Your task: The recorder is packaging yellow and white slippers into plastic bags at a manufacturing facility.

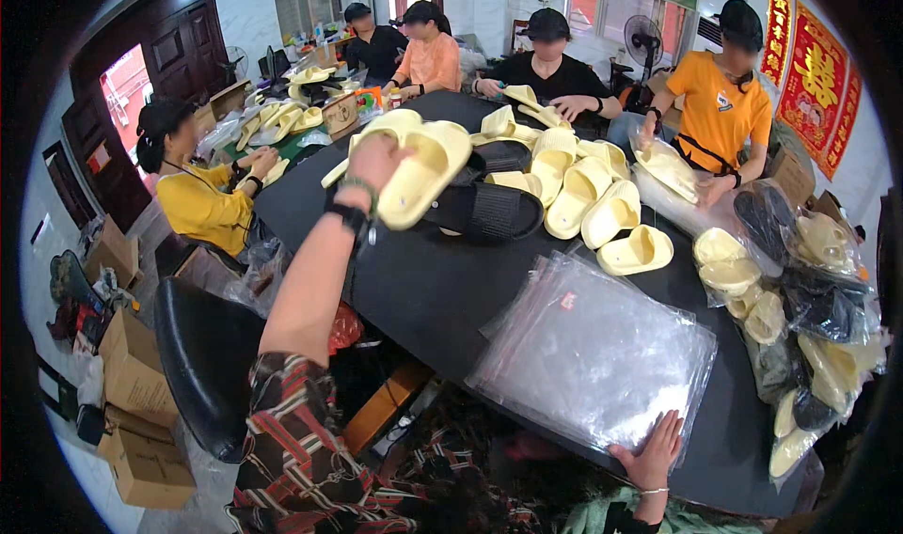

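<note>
My left hand (pixel 374 165) reaches out over the black table (pixel 404 285), fingers closed on a pale yellow slide slipper (pixel 428 172). More pale yellow shows behind that hand; whether a second slipper is in the grip, I cannot tell. Below and right of it lie black slippers (pixel 503 212). On the table's near right side is a stack of clear plastic bags (pixel 583 346). My right hand (pixel 656 451) lies on the stack's near corner with its fingers spread, holding nothing. Beyond the bags, several loose yellow slippers (pixel 585 194) form a heap.
Bagged slippers (pixel 752 299) line the table's right edge. A person in orange (pixel 720 111) handles a bagged slipper; others sit around the far side and left. A black chair (pixel 202 365) stands at my left, with cardboard boxes (pixel 141 369) on the floor beyond.
</note>
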Demonstrator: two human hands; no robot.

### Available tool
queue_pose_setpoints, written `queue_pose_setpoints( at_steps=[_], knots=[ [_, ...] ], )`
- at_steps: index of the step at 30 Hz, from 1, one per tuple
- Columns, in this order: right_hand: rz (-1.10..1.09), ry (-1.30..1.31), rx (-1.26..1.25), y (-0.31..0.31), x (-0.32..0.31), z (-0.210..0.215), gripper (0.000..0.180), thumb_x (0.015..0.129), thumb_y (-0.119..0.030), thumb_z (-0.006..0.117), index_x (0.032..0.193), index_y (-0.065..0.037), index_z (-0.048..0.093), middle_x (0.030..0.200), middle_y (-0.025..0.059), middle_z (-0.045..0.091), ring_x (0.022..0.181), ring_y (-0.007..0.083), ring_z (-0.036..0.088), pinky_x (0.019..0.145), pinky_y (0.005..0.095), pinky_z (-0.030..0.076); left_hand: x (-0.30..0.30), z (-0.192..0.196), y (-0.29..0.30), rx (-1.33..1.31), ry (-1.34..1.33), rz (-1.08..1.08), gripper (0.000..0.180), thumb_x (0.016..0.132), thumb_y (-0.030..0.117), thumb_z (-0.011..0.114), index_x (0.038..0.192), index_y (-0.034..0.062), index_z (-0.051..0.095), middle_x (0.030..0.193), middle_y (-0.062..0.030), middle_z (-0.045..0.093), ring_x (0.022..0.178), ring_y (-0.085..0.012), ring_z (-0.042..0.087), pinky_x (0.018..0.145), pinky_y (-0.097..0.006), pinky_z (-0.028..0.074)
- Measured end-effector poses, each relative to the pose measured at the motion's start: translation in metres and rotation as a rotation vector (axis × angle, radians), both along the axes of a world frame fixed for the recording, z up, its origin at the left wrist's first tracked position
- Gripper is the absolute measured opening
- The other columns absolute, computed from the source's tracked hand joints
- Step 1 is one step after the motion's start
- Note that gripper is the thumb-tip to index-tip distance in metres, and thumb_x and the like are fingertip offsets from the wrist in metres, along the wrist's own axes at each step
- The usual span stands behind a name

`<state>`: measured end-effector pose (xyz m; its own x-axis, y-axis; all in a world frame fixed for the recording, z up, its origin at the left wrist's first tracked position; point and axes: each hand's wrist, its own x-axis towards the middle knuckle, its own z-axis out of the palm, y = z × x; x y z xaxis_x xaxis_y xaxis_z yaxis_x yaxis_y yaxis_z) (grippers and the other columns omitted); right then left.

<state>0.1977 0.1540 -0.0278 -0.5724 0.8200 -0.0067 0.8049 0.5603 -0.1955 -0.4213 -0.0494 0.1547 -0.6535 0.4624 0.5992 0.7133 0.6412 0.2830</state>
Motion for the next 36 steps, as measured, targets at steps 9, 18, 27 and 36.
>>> queue_pose_setpoints(
  at_steps=[9, 18, 27, 36],
  knots=[
    [-0.003, -0.016, -0.013, 0.0, -0.002, -0.004, 0.145, 0.06, -0.086, 0.065, 0.153, 0.009, 0.007, 0.159, 0.0311, 0.013, 0.15, 0.0439, 0.008, 0.118, 0.056, 0.01, 0.015, -0.08, 0.008, -0.118, 0.098, 0.207, 0.042, 0.088, 0.034, 0.067, 0.122, 0.0099, 0.064, 0.121, -0.0165, 0.061, 0.113, -0.0357, 0.057, 0.098, -0.053, 0.042],
    [0.029, 0.008, 0.0, -0.004, -0.007, -0.005, 0.144, 0.06, -0.083, 0.068, 0.152, 0.011, 0.009, 0.159, 0.0314, 0.015, 0.15, 0.0448, 0.009, 0.118, 0.0553, 0.012, 0.303, -0.134, 0.02, -0.146, -0.076, -0.724, 0.055, 0.091, 0.044, 0.062, 0.135, 0.0122, 0.056, 0.147, -0.0169, 0.045, 0.143, -0.0384, 0.031, 0.112, -0.066, 0.018],
    [-0.014, 0.066, -0.185, -0.003, -0.012, 0.038, 0.132, 0.057, -0.077, 0.076, 0.142, 0.015, 0.031, 0.146, 0.0344, 0.039, 0.141, 0.0435, 0.034, 0.115, 0.0493, 0.026, 0.409, -0.157, 0.047, -0.392, -0.092, -1.059, 0.081, 0.089, 0.066, 0.054, 0.151, 0.018, 0.038, 0.159, -0.0171, 0.026, 0.147, -0.0407, 0.019, 0.111, -0.072, 0.011],
    [-0.064, 0.015, -0.071, -0.009, -0.019, 0.02, 0.136, 0.065, -0.081, 0.067, 0.153, 0.008, 0.014, 0.16, 0.0292, 0.015, 0.151, 0.04, 0.011, 0.121, 0.0502, 0.013, 0.394, -0.177, 0.053, -0.514, -0.006, -0.995, 0.083, 0.082, 0.064, 0.063, 0.147, 0.0152, 0.045, 0.156, -0.0213, 0.029, 0.146, -0.044, 0.02, 0.114, -0.069, 0.008]
  ],
)
